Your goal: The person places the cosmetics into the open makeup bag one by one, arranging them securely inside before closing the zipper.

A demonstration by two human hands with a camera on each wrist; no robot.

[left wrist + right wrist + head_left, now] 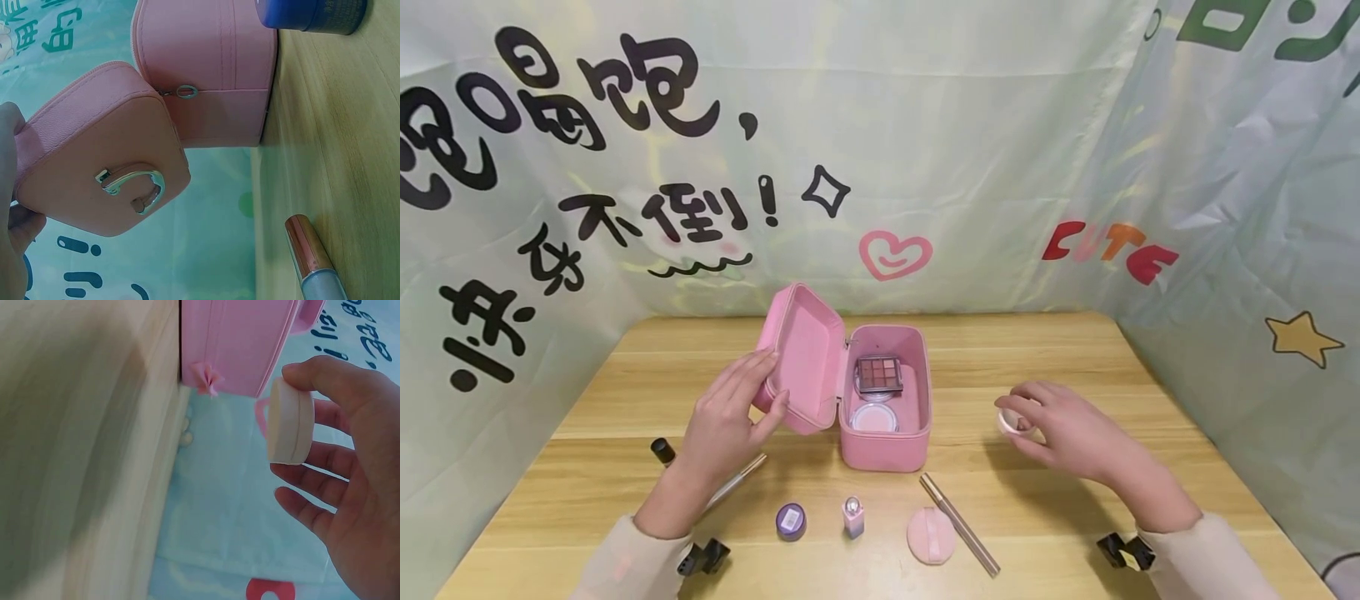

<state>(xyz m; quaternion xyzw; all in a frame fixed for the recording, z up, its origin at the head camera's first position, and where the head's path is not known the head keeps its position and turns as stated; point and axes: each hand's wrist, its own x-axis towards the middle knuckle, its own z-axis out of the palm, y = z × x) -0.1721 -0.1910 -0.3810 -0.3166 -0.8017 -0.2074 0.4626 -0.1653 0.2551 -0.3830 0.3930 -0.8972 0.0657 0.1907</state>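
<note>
A pink makeup case (883, 452) stands on the table with its lid (811, 358) swung out to the left. My left hand (726, 412) grips the lid's edge between thumb and fingers; in the left wrist view the lid's outer side shows a handle (156, 181). Inside the case lie an eyeshadow palette (880, 375) and a round compact (874, 418), with another round item partly hidden under the palette. To the right of the case, my right hand (1063, 429) pinches a small round white container (289, 422) by its rim, held above the table.
Along the front lie a purple-lidded jar (791, 522), a small pink bottle (853, 518), a pink powder puff (931, 536) and a slim metallic tube (962, 527). A black-capped item (662, 451) and another slim tube (741, 477) are partly behind my left arm. Printed cloth surrounds the table.
</note>
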